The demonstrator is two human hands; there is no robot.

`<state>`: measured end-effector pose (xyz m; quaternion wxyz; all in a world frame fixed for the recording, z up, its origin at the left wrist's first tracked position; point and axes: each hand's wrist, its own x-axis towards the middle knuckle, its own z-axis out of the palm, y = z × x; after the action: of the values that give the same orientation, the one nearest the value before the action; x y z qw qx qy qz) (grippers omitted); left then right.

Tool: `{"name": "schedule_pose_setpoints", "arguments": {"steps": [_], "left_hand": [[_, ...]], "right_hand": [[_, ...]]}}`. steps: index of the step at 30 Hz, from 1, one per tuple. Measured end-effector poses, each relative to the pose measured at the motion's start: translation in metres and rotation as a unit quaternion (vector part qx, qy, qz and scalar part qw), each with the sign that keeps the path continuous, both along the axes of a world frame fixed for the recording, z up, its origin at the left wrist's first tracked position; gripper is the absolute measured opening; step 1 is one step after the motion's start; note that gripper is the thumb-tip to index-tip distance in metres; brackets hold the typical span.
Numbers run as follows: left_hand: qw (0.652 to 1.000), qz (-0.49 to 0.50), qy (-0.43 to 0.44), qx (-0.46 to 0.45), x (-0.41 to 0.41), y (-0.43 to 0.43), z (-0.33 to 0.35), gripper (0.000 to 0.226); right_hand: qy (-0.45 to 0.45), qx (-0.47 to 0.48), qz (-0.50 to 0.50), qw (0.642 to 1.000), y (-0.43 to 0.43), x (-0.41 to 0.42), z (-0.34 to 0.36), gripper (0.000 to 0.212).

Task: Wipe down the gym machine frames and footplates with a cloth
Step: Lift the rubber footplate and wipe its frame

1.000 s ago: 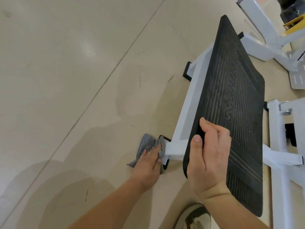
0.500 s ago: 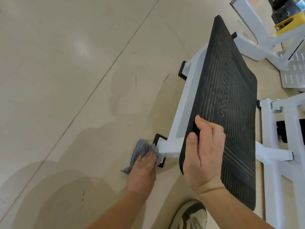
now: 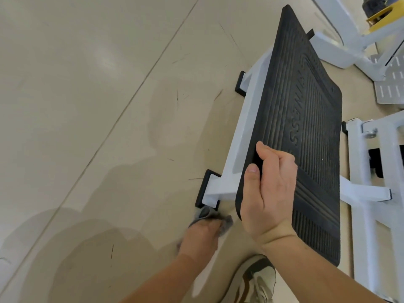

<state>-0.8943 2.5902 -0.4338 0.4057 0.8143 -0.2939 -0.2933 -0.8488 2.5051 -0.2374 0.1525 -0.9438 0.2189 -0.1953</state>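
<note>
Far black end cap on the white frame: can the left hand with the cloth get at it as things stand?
Probably yes. The left hand holds the cloth by the near end cap, and nothing shows on the floor along the white bar up to the far end cap.

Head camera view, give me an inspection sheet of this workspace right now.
Surface: beige tiled floor, dark scuffs and darker patches.
Job's things: black ribbed rubber footplate tilted on white metal frame; grey cloth at the frame's near foot.
Clutter: nothing seen.
Grippers: right hand grips the footplate's near edge; left hand, blurred, on the cloth.
Cables: nothing seen.
Surroundings: other white machine frames; a shoe.
</note>
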Motion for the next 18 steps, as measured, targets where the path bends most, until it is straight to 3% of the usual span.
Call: {"name": "schedule_pose_setpoints", "arguments": {"steps": [3, 6, 13, 15, 18], "left_hand": [[0.98, 0.176, 0.095, -0.015, 0.01, 0.006, 0.011, 0.021], [0.952, 0.262, 0.146, -0.065, 0.042, 0.01, 0.022, 0.019], [0.928, 0.347, 0.079, -0.112, 0.123, -0.006, 0.028, 0.022], [0.941, 0.299, 0.08, -0.135, 0.13, -0.02, 0.023, 0.025], [0.983, 0.077, 0.134, -0.096, 0.117, -0.034, 0.004, 0.035]], "right_hand": [[-0.006, -0.001, 0.005, 1.0, -0.001, 0.0, 0.0, 0.047], [-0.011, -0.017, 0.013, 1.0, -0.003, -0.001, -0.002, 0.044], [-0.012, -0.02, 0.002, 1.0, 0.0, 0.0, -0.002, 0.048], [-0.01, -0.018, 0.002, 1.0, 0.0, 0.001, -0.002, 0.048], [-0.009, -0.017, 0.007, 1.0, -0.001, 0.0, -0.003, 0.048]]}}
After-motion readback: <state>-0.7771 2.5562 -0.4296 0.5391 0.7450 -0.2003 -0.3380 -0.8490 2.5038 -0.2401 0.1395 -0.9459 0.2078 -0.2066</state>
